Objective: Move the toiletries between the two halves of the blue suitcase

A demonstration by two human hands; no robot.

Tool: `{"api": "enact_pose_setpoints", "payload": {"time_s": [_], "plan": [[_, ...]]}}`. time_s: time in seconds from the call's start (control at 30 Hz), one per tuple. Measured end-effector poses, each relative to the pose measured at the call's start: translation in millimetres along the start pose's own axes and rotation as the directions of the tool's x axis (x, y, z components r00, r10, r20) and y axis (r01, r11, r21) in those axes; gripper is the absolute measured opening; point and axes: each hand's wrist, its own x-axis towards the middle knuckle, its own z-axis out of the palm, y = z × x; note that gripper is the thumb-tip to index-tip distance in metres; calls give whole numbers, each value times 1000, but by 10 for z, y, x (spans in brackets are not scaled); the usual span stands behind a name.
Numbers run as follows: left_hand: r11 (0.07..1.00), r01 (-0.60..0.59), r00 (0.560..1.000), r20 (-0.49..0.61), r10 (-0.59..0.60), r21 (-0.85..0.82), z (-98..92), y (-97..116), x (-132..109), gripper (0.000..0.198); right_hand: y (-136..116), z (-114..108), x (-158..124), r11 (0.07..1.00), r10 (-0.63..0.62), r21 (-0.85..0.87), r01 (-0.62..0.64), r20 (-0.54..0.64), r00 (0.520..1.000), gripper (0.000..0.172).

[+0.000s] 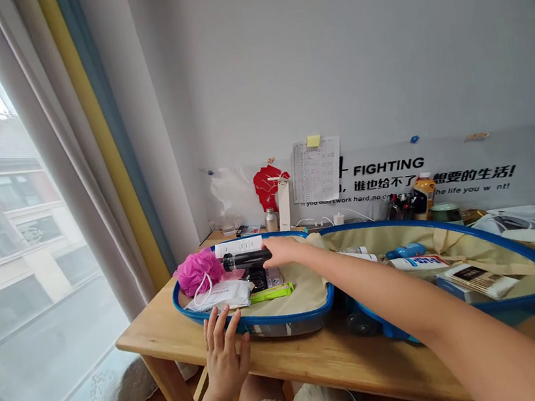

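Observation:
An open blue suitcase (pixel 283 319) with beige lining lies on a wooden desk (pixel 318 358). My right hand (pixel 281 251) reaches across into the left half and is closed round a black cylinder-shaped bottle (pixel 246 260) lying on its side. My left hand (pixel 224 354) rests with fingers spread on the near rim of that half. Beside the bottle sit a pink bath sponge (pixel 198 269), a white mask packet (pixel 221 295), a white box (pixel 238 246) and a green item (pixel 270 293).
The suitcase's right half (pixel 532 300) holds tubes, a blue bottle (pixel 406 251) and a flat box (pixel 480 281). Bottles, cables and pens line the wall at the back. A curtain (pixel 107 149) and window stand at the left. A white bag (pixel 531 221) lies far right.

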Motion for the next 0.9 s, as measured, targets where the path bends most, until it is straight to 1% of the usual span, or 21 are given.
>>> {"api": "enact_pose_setpoints", "payload": {"time_s": [0.2,0.4,0.5,0.63,0.7,0.77,0.83,0.9], "plan": [[1000,-14,1000,-2,14,4,-3,11,15,57,-201,205,175,998,-22,-63,23,20,1000,42],[1000,-13,1000,-10,13,10,-7,19,26,57,-293,372,214,999,3,-51,-5,-23,1000,43],[1000,-3,1000,-10,3,6,-7,19,20,60,-284,421,189,999,30,-27,-32,-42,999,49],[1000,-13,1000,-18,13,-6,-8,5,20,62,-232,402,115,999,37,30,-35,-50,998,72],[1000,-27,999,-17,27,-6,-8,-4,24,63,-158,322,55,997,20,72,-16,-60,998,77],[999,-40,999,-15,40,-7,-9,-8,29,63,-5,180,-31,993,-2,117,12,-86,996,74],[999,-45,999,-19,45,-11,-12,-6,36,63,255,-8,-152,987,-3,159,23,-127,992,63],[999,-47,999,-27,47,-16,-19,0,44,64,619,-202,-314,981,33,193,-2,-157,987,49]]}}
